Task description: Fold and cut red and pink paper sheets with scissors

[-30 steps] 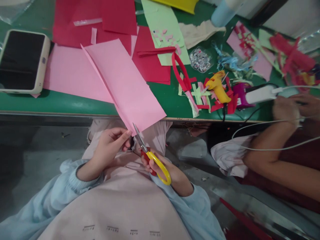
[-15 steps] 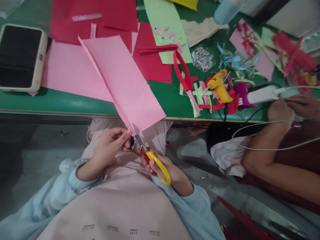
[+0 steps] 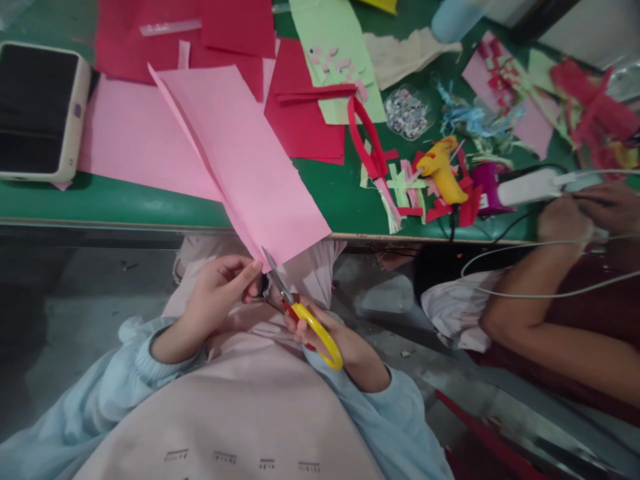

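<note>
A folded pink sheet [image 3: 250, 160] lies partly on the green table and hangs over its front edge. My left hand [image 3: 220, 293] pinches the sheet's near corner between thumb and fingers. My right hand [image 3: 335, 333] is closed on scissors [image 3: 317, 333] with yellow and red handles. The scissor blades point up and left, at the sheet's near edge just right of my left fingertips. Whether the blades are parted around the paper is hard to tell.
On the green table [image 3: 150, 203] are a phone [image 3: 37, 110], red sheets [image 3: 305, 127], a green sheet [image 3: 345, 67], a yellow glue gun [image 3: 443, 173] and paper strips. At the right, a person's hands [image 3: 565, 220] hold something near a white cable.
The view has shifted slightly, so the table items sit a little differently in the picture. Both hands keep nearly the same pose at the paper's corner.
</note>
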{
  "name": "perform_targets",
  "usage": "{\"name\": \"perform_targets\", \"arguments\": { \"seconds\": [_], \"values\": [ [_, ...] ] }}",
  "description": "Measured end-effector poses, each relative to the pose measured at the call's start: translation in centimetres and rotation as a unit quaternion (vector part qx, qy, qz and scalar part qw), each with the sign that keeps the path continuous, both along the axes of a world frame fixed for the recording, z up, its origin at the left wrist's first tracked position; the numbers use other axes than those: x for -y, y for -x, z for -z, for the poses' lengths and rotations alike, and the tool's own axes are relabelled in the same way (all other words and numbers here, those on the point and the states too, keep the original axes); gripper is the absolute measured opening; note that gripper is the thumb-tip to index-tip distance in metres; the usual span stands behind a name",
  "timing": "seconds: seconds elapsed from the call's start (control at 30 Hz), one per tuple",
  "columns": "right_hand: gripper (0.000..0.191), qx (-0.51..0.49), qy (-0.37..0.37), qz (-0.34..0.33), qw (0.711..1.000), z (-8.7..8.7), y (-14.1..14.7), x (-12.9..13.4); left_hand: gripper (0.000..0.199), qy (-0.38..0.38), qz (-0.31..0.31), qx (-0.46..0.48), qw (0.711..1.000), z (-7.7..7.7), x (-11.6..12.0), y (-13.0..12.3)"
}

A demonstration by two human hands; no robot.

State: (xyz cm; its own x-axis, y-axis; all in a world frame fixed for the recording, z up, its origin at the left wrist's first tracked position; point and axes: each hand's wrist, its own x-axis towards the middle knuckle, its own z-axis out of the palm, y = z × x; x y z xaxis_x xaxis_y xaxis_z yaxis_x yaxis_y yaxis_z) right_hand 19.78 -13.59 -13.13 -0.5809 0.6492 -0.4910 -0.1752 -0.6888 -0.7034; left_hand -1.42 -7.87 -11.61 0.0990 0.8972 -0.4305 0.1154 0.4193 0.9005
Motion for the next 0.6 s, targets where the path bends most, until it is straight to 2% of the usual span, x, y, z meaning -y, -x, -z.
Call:
{"name": "perform_targets", "arguments": {
  "seconds": [0.1, 0.3, 0.6],
  "values": [
    [0.032, 0.002, -0.001, -0.006, 1.000, 0.34, -0.13, 0.21, 0.033, -0.007, 0.007, -0.014, 1.000, -0.25, -0.03, -0.02],
    [0.043, 0.001, -0.023, -0.013, 1.000, 0.42, -0.25, 0.21, 0.032, -0.005, 0.007, -0.010, 1.000, -0.22, -0.03, 0.00],
    [0.047, -0.008, 0.007, -0.022, 1.000, 1.05, -0.37, 0.20, 0.031, 0.000, 0.001, -0.010, 1.000, 0.12, 0.24, 0.22]
  ]
}}
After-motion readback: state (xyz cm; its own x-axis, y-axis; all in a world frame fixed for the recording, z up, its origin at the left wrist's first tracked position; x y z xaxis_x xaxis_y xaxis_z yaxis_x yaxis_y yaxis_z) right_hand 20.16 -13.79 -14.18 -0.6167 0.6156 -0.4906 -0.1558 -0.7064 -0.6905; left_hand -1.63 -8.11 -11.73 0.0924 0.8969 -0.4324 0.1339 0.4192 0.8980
